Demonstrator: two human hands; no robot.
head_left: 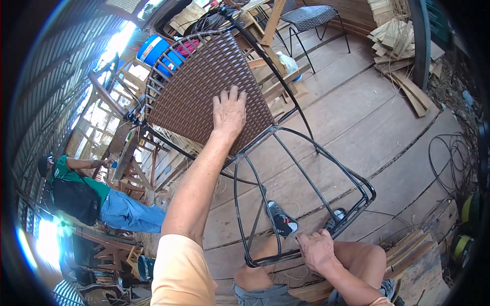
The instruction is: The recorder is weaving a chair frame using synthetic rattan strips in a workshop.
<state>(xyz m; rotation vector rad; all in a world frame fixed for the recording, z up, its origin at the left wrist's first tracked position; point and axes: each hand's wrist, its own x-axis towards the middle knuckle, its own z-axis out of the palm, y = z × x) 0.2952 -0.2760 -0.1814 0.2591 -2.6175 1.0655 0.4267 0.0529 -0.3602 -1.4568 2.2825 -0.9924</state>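
Woven chair panel (196, 94): lies before me; my left grip (229, 112) rests on it, fingers flat, not clamping.
Bare rod frame (302, 172): nearer me; my right grip (317, 251) touches its end, closing I cannot tell.
Shoes (284, 222): below; if right grip slips, uneven pressing could tip the frame onto them.

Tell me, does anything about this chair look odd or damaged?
Only part of the chair is covered: brown weaving lies under the left hand, while the near section, by the right hand, is just bare black bars, so it looks unfinished. Gaps also show along the weaving's far edge. I see no plain break.
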